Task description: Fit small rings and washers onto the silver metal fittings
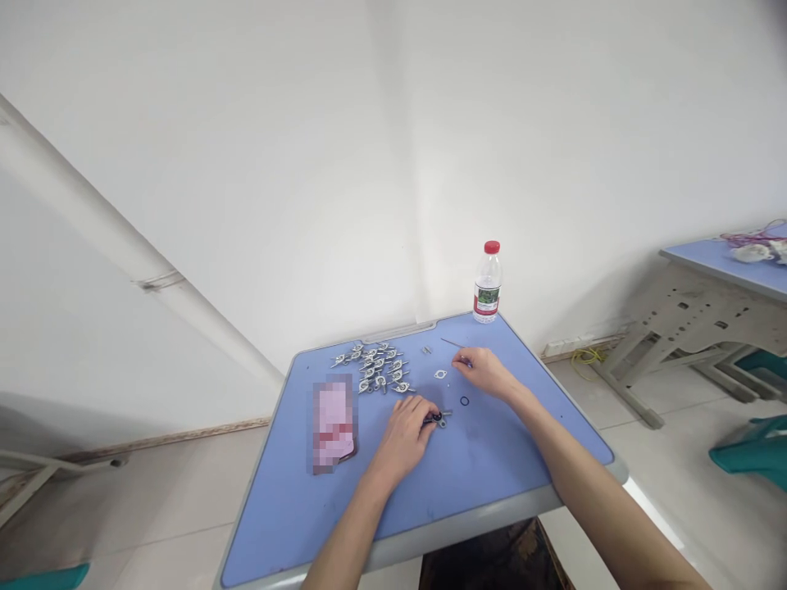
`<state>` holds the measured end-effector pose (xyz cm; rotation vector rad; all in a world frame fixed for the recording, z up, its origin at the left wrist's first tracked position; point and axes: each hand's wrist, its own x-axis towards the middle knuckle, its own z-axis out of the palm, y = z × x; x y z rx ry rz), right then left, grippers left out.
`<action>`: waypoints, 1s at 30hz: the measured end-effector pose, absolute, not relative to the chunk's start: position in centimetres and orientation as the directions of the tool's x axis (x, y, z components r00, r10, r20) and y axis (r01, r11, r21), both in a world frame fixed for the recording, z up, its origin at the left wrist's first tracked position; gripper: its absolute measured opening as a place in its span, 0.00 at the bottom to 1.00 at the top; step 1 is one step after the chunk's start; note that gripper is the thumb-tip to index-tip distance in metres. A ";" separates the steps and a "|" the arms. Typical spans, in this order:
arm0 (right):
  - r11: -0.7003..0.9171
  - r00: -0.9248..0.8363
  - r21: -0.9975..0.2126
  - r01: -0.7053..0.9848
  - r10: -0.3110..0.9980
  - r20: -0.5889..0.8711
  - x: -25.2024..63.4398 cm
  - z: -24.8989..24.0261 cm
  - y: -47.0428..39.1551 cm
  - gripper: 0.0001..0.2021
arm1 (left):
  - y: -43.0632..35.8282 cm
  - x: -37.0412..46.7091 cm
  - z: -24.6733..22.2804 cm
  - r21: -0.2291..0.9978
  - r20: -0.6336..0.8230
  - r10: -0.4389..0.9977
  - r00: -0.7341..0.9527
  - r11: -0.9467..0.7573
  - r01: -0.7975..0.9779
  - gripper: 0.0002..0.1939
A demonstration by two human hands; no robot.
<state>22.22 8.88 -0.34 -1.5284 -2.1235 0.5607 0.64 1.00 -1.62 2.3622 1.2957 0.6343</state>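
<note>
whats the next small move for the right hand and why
Probably bring the right hand back to the black ring: the ring lies loose on the desk between both hands, and the left hand already pinches a small metal part.

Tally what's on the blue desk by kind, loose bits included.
Water bottle: 1
Pink pouch: 1
Cluster of small metal parts: 1, pieces too small to count
Black O-ring: 1
Loose white gasket: 1
Thin rod: 1
Total: 6

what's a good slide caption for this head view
Left hand pinches a small metal part on a blue desk; right hand reaches beside a water bottle.
</note>
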 end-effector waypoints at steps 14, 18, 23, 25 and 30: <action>0.163 -0.131 -0.406 0.899 0.986 0.106 16.6 -0.4 13.2 0.15 | 0.7 0.6 -2.1 0.538 0.249 0.874 0.418 -0.484 0.690 0.15; 0.173 -0.152 -0.392 0.903 0.985 0.084 15.9 -0.8 13.5 0.09 | 0.5 0.6 -2.0 0.546 0.243 0.877 0.415 -0.478 0.688 0.13; 0.236 -0.208 -0.451 0.861 0.972 0.112 17.6 -0.7 11.1 0.09 | 0.6 0.6 -2.2 0.555 0.244 0.880 0.409 -0.472 0.685 0.12; 0.282 -0.248 -0.488 0.826 0.959 0.135 18.7 -0.4 9.3 0.08 | 0.8 0.7 -2.3 0.560 0.243 0.883 0.400 -0.465 0.686 0.11; 0.359 -0.316 -0.563 0.744 0.932 0.177 20.4 -0.4 4.5 0.08 | 1.0 0.8 -2.3 0.581 0.233 0.894 0.383 -0.444 0.682 0.10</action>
